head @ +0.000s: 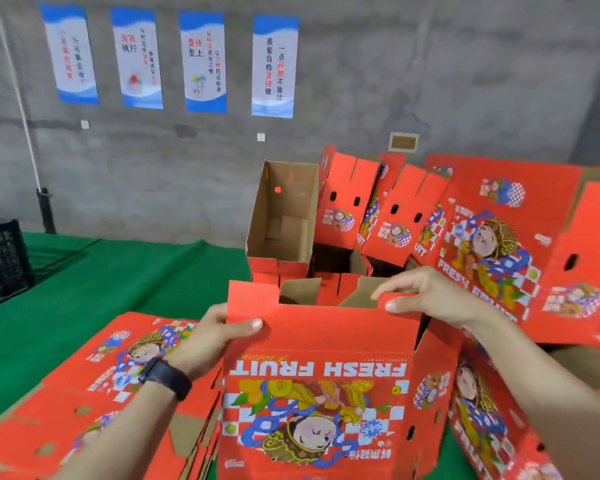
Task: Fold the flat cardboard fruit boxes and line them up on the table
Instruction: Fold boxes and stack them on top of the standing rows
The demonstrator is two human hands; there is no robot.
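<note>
Left hand [219, 336] grips the near-left top edge of the half-opened red box [319, 344], thumb flat on the front panel. Right hand [426, 296] pinches a top flap at the box's right corner. The box stands right in front, print upside down. Flat boxes [94, 375] are stacked to its left on the green table [118, 271], and folded boxes [284, 209] stand further back, with more leaning to the right.

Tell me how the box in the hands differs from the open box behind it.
The held box shows its red printed side, words upside down; the back box shows its plain brown inside. The left hand and right hand grip the held box's top edge; no hand touches the back box. Both are red cardboard boxes.
</note>
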